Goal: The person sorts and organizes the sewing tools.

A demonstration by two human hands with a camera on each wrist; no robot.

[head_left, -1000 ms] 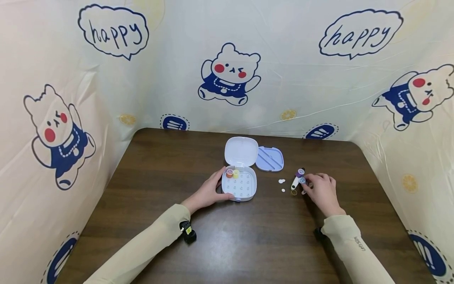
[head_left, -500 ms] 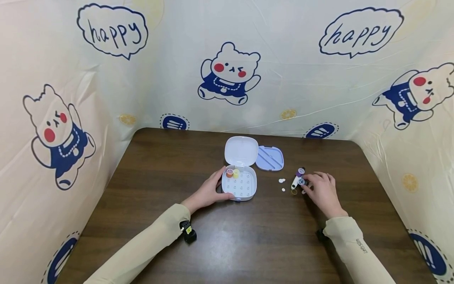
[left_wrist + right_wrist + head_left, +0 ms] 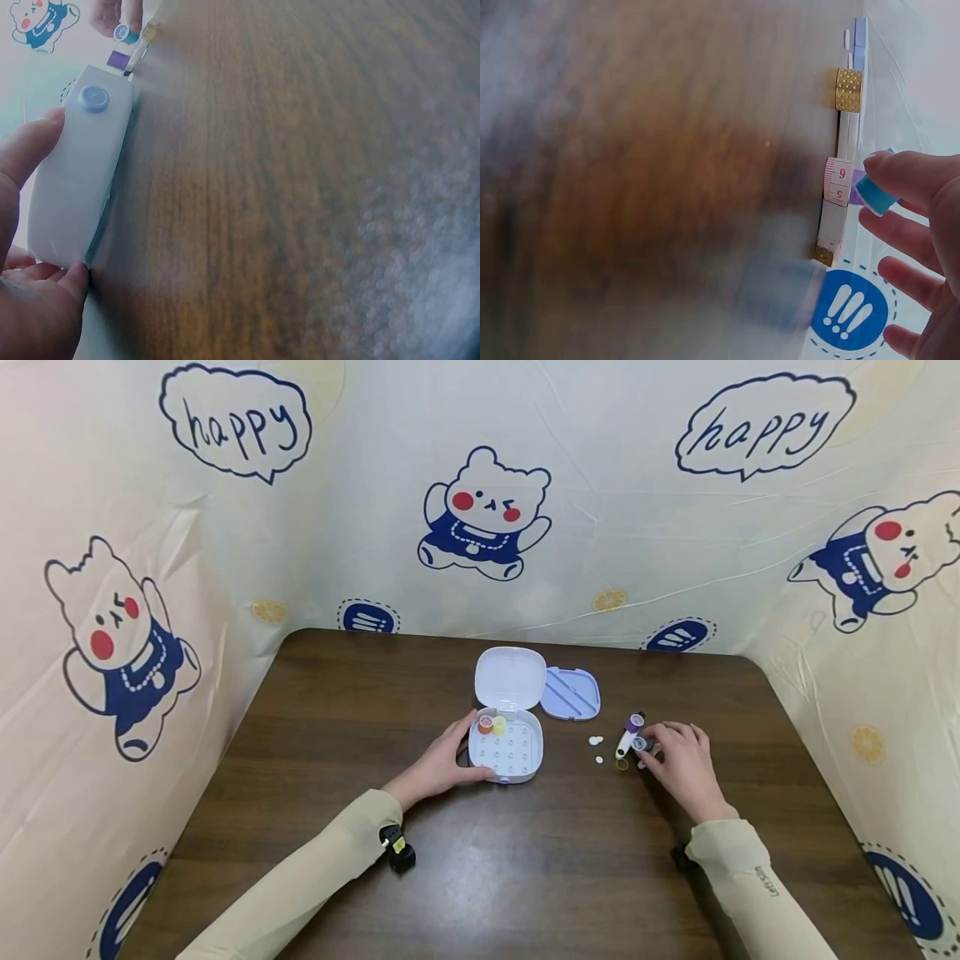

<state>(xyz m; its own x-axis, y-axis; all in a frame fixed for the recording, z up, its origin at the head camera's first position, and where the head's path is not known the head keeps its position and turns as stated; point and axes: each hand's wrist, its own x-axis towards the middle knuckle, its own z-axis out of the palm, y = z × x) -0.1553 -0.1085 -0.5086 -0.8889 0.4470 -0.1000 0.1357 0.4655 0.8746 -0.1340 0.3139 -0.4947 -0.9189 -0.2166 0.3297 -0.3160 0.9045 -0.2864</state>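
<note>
My left hand (image 3: 438, 767) grips the left side of a white sewing box (image 3: 534, 762), thumb along the front and fingers behind. Its lid (image 3: 510, 678) is up; an orange thread spool (image 3: 486, 725) and a yellow thread spool (image 3: 500, 725) stand in the pegged base at the back left corner. On the right, my right hand (image 3: 681, 767) pinches a blue thread spool (image 3: 877, 193) between thumb and index finger, the other fingers spread. Right beside it are a purple thread spool (image 3: 635, 722), a slim white tool (image 3: 624, 747) and a gold thimble (image 3: 622, 766).
Behind the box to the right lies a lavender tray (image 3: 581, 695) with divided slots. Small white buttons (image 3: 596, 741) lie between the box and the right-hand items. A tape measure strip with red marks (image 3: 838, 180) shows close to my right fingers.
The blue spool has tilted and shifted slightly in my right fingers. My left hand and the box keep their places.
</note>
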